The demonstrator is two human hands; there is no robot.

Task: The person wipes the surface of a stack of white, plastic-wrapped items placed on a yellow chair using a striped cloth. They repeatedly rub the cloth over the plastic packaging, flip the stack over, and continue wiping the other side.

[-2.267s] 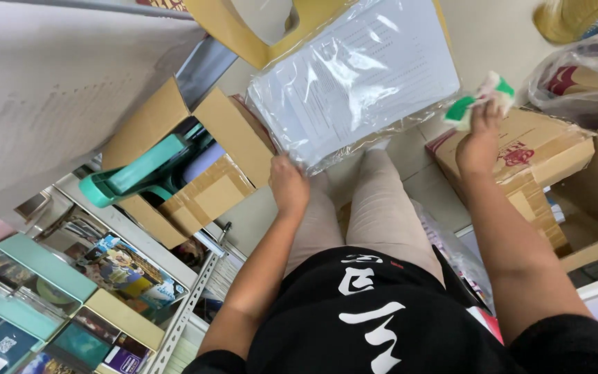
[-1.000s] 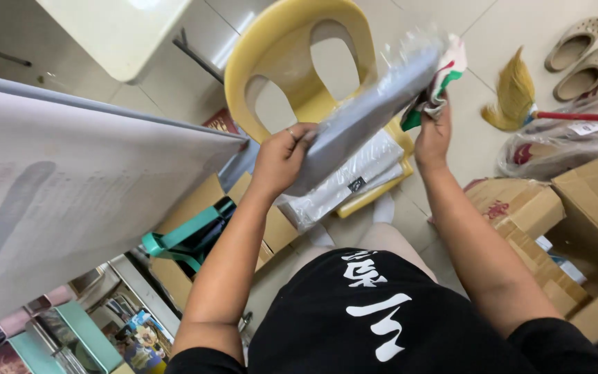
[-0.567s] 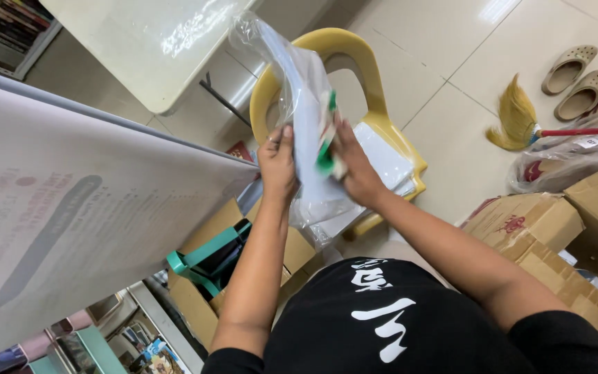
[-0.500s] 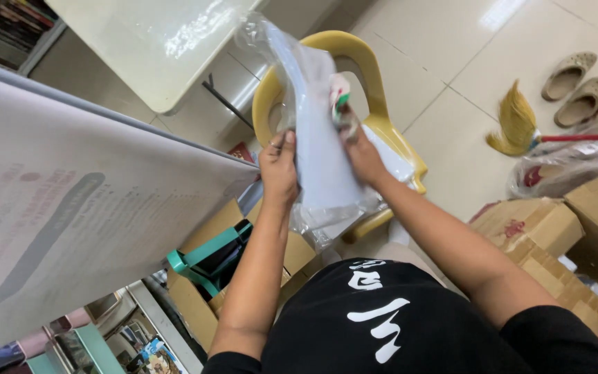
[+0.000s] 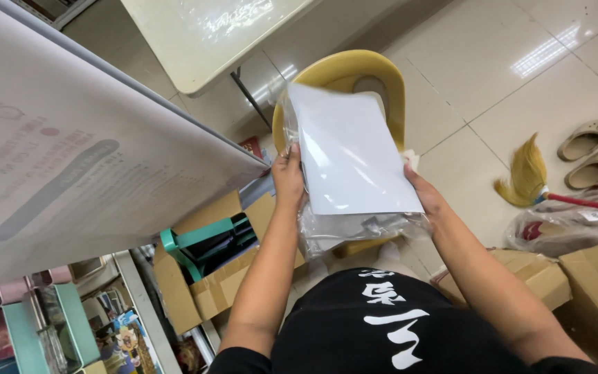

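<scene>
I hold a flat packet of white sheets in a clear plastic bag (image 5: 347, 159) in front of me, its blank side up. My left hand (image 5: 288, 179) grips its left edge. My right hand (image 5: 423, 197) holds its right edge from underneath, and a bit of white cloth (image 5: 410, 160) peeks out by that hand. Loose plastic bunches at the packet's lower end. Behind the packet stands a yellow plastic chair (image 5: 375, 73), mostly hidden by it.
A pale table (image 5: 202, 34) stands beyond the chair. A large grey printed board (image 5: 70, 159) leans at left over an open cardboard box (image 5: 202, 277) holding a teal item. At right are more cardboard boxes (image 5: 590, 291), a straw broom (image 5: 531, 180), sandals (image 5: 590, 152) and a plastic bag.
The packet went from upright, with my right hand rubbing the cloth over its face, to lying flat and face-on. My right hand moved to its right edge. The view shifted upward.
</scene>
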